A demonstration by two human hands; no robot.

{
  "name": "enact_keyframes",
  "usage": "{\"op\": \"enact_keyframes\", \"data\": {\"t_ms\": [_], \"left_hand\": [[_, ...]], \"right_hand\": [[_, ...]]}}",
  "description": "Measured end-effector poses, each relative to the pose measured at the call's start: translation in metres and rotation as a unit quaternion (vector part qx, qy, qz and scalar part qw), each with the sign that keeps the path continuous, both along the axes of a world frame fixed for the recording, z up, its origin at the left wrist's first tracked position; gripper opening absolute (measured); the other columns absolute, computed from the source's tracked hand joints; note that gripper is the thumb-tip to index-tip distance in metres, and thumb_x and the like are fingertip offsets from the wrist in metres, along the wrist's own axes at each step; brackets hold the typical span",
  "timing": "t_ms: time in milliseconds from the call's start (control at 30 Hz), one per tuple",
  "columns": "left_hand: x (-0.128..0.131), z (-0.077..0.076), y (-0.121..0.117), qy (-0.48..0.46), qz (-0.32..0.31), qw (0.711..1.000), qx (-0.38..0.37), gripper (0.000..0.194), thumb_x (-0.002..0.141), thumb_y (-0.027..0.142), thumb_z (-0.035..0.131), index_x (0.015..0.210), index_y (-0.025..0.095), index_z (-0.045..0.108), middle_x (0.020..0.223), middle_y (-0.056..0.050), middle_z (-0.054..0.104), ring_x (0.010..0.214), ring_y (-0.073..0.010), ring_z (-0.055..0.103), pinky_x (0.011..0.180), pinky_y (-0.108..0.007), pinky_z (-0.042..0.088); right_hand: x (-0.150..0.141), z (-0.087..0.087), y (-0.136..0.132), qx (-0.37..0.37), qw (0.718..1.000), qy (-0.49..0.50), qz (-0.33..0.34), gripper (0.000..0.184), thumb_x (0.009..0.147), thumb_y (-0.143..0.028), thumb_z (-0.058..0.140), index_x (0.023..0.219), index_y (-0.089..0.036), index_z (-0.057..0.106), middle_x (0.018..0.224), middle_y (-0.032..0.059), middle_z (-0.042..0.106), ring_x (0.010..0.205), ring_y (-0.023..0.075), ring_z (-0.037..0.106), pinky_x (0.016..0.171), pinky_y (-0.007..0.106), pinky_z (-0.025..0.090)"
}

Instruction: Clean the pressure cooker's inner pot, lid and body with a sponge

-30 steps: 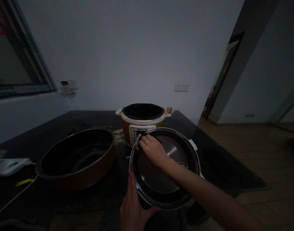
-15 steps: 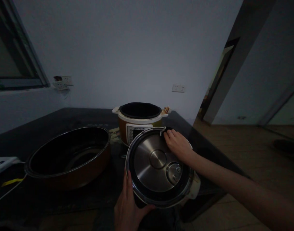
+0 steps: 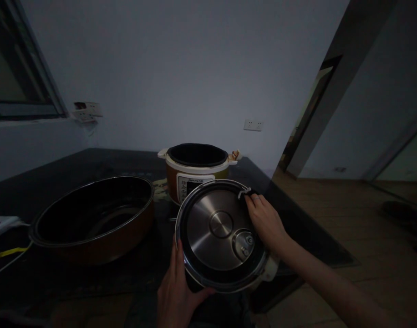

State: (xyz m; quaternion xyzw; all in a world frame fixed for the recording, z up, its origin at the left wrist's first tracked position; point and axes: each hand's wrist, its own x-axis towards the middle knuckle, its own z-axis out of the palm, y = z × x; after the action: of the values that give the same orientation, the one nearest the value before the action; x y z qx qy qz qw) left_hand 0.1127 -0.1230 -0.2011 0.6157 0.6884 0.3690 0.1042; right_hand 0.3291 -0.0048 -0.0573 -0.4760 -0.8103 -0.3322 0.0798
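My left hand [image 3: 181, 287] grips the lower left edge of a pressure cooker lid [image 3: 203, 237], thumb below and fingers along the side. The lid is tilted, its steel inner face with a round centre disc and valve fitting turned toward me. My right hand [image 3: 267, 223] presses a dark cloth [image 3: 248, 195] with a whitish edge against the lid's upper right rim; most of the cloth is hidden under the fingers. Behind the lid stands the electric pressure cooker [image 3: 172, 180], uncovered, with a dark pot inside and a control panel partly covered by the lid.
A wide brown pan [image 3: 126, 232] with a dark inside sits on the black table [image 3: 102, 159] at left. Beside it lie a white device [image 3: 3, 224] with a cord and a yellow strip [image 3: 12, 252]. Wall sockets [image 3: 253, 125] are behind; the table's right edge borders the floor.
My right hand has slid with the cloth along the lid's rim, right and slightly down. The left hand keeps its hold. The whole view has shifted a little.
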Motion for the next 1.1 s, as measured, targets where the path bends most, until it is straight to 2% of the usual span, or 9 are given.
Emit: {"op": "enact_keyframes", "data": {"t_ms": [167, 267, 400, 500, 667, 800, 1100], "left_hand": [[0.001, 0.001, 0.0, 0.013, 0.002, 1.0, 0.004, 0.133, 0.059, 0.044, 0.081, 0.148, 0.031, -0.017, 0.16, -0.014, 0.007, 0.135, -0.036, 0.038, 0.088, -0.044, 0.054], [0.0, 0.0, 0.001, 0.021, 0.005, 1.0, 0.009, 0.131, 0.061, 0.044, 0.08, 0.148, 0.03, -0.018, 0.16, -0.014, 0.008, 0.135, -0.036, 0.037, 0.09, -0.045, 0.053], [0.0, -0.002, 0.001, 0.029, 0.001, 0.999, 0.012, 0.128, 0.064, 0.048, 0.077, 0.148, 0.03, -0.017, 0.159, -0.015, 0.007, 0.135, -0.0351, 0.038, 0.09, -0.044, 0.054], [0.0, -0.003, 0.0, 0.034, 0.003, 0.999, 0.016, 0.127, 0.065, 0.048, 0.077, 0.148, 0.03, -0.017, 0.159, -0.015, 0.009, 0.133, -0.0352, 0.041, 0.089, -0.044, 0.054], [0.0, -0.001, 0.0, 0.026, 0.006, 1.0, 0.005, 0.125, 0.066, 0.047, 0.076, 0.149, 0.028, -0.016, 0.159, -0.015, 0.011, 0.133, -0.0345, 0.041, 0.088, -0.043, 0.055], [-0.001, 0.001, 0.0, 0.021, 0.002, 1.0, 0.005, 0.127, 0.064, 0.045, 0.077, 0.149, 0.029, -0.015, 0.159, -0.014, 0.01, 0.134, -0.0342, 0.04, 0.087, -0.043, 0.055], [0.001, 0.008, -0.001, 0.005, 0.011, 1.0, -0.002, 0.126, 0.063, 0.047, 0.077, 0.149, 0.031, -0.013, 0.159, -0.014, 0.01, 0.132, -0.0364, 0.042, 0.084, -0.046, 0.056]], "right_hand": [[-0.027, 0.013, 0.024, -0.008, 0.999, 0.003, 0.035, 0.032, 0.086, 0.001, 0.04, 0.111, -0.003, 0.059, 0.108, 0.0202, 0.063, 0.094, 0.0276, 0.058, 0.078, 0.036, 0.049], [-0.044, 0.019, 0.037, -0.018, 0.997, -0.012, 0.079, 0.028, 0.089, -0.003, 0.041, 0.11, -0.006, 0.06, 0.109, 0.0187, 0.062, 0.096, 0.026, 0.057, 0.081, 0.035, 0.048], [-0.06, 0.025, 0.049, -0.041, 0.988, -0.043, 0.143, 0.026, 0.093, -0.009, 0.041, 0.11, -0.012, 0.06, 0.108, 0.0122, 0.063, 0.099, 0.022, 0.055, 0.084, 0.032, 0.046], [-0.064, 0.026, 0.049, -0.054, 0.986, -0.048, 0.149, 0.026, 0.094, -0.01, 0.04, 0.111, -0.013, 0.06, 0.109, 0.012, 0.062, 0.101, 0.0217, 0.054, 0.086, 0.032, 0.046], [-0.05, 0.026, 0.033, -0.068, 0.996, -0.015, 0.054, 0.028, 0.092, -0.006, 0.04, 0.113, -0.006, 0.058, 0.112, 0.0183, 0.061, 0.101, 0.0255, 0.056, 0.081, 0.035, 0.05], [-0.032, 0.026, 0.012, -0.093, 0.995, 0.001, -0.028, 0.03, 0.091, -0.004, 0.039, 0.116, -0.006, 0.056, 0.116, 0.0193, 0.06, 0.102, 0.0259, 0.058, 0.076, 0.034, 0.053], [-0.009, 0.023, -0.032, -0.191, 0.963, 0.045, -0.184, 0.028, 0.09, -0.001, 0.037, 0.103, -0.008, 0.061, 0.097, 0.0162, 0.069, 0.091, 0.0259, 0.068, 0.067, 0.033, 0.055]]}}
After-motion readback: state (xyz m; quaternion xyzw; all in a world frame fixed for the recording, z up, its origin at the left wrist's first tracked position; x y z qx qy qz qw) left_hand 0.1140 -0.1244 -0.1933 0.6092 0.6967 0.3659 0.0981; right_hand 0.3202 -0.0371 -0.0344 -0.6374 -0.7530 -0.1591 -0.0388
